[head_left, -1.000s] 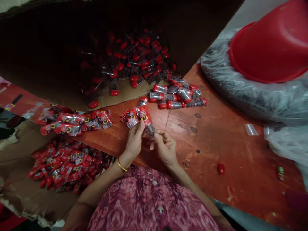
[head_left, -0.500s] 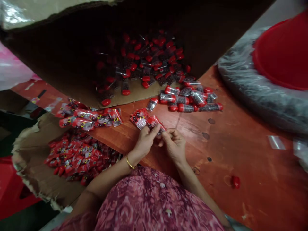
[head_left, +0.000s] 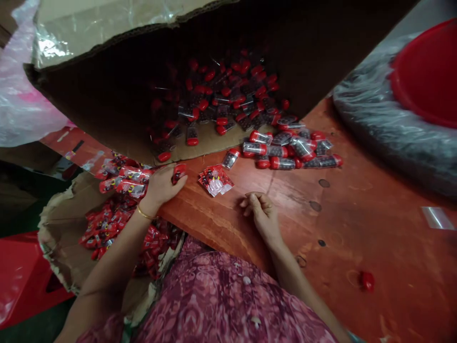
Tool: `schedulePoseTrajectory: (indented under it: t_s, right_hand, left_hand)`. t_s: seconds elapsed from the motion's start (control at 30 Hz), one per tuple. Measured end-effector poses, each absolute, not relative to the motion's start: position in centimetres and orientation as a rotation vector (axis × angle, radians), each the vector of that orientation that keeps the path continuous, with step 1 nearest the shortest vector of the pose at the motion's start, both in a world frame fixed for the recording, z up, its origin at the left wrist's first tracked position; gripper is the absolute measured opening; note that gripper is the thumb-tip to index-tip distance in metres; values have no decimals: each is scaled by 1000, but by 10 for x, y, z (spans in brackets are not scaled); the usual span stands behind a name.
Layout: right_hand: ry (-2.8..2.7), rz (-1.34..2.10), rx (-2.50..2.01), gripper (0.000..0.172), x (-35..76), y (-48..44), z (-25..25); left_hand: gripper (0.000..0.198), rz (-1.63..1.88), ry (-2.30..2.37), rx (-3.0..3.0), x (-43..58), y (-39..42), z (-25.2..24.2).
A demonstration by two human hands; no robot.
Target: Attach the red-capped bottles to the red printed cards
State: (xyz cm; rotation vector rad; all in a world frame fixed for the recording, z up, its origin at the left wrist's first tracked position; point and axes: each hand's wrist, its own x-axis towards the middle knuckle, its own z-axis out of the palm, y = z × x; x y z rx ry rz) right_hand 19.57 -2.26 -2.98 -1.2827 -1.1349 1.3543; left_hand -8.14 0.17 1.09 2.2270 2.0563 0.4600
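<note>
My left hand (head_left: 162, 188), with a gold bangle at the wrist, lies over the right end of the row of filled red packets (head_left: 130, 183). Between its thumb and fingers shows a small red plastic packet (head_left: 179, 172); the fingers partly hide it. My right hand (head_left: 263, 212) rests on the table with fingers curled in and thumb against them, nothing visible inside. Between the hands lies a small stack of flat red printed packets (head_left: 215, 180). Just behind it is a clear tube with a red cap and dark contents (head_left: 231, 158).
A large cardboard box (head_left: 117, 114) on its side holds many red-capped tubes, and more tubes (head_left: 296, 150) spill onto the wooden table (head_left: 357, 214). Left below the edge, an open carton (head_left: 60, 228) holds filled packets. A red basin (head_left: 428, 76) and red cap (head_left: 367, 281) are at right.
My left hand has moved left with a red packet, from the middle to the packet row. My right hand has let go and stays near its place. The view has shifted slightly.
</note>
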Motion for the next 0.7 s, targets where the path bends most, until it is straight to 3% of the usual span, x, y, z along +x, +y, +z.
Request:
schedulePoseTrajectory:
  t_s: [0.37,0.47,0.57,0.63,0.7]
  right_hand:
    - [-1172,1388,-1260,29,194,-21,-34]
    - [-1190,1375,-1256,29,194,-21,-35]
    - [-1207,1368,-1260,29,193,-21,-36]
    - [-1216,1364,-1263,29,192,-21,-38]
    - [-1229,1351,-1266,29,191,-21,-41]
  left_hand:
    - [27,609,2427,2081,-164,-103,1]
    - [22,482,2618,1966,-180,-139,-13]
    - [35,412,2612,1971,-184,-160,-28]
    - [43,536,2623,1980,-172,-159,-31]
    - [40,750,2624,2002,-148,-143,-26]
